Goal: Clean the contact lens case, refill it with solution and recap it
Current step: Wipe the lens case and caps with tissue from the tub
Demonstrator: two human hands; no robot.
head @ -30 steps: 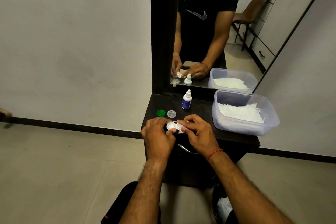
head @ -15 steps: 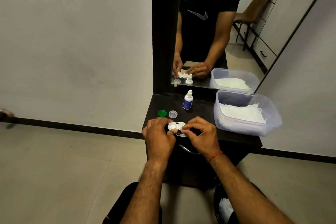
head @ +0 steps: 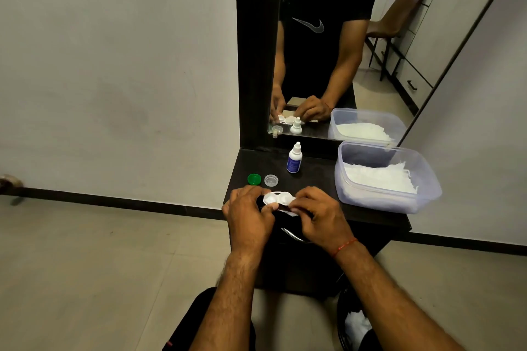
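Note:
The white contact lens case (head: 278, 198), both wells uncapped, is held between my hands just above the front of the dark stand (head: 319, 177). My left hand (head: 249, 215) pinches its left end. My right hand (head: 320, 216) grips its right end together with a small white tissue piece (head: 292, 212) under the fingers. A green cap (head: 254, 179) and a clear cap (head: 271, 180) lie on the stand behind my left hand. The small solution bottle (head: 294, 158), white with a blue label and capped, stands upright further back.
A clear plastic tub (head: 390, 199) with white tissues sits on the stand's right side. A mirror (head: 328, 45) rises behind the stand and reflects my hands and the tub. A dark bin (head: 355, 322) with crumpled tissue stands on the floor at lower right.
My right hand's fingers have drawn back to the case's right end, uncovering both wells. My left hand keeps its hold on the left end.

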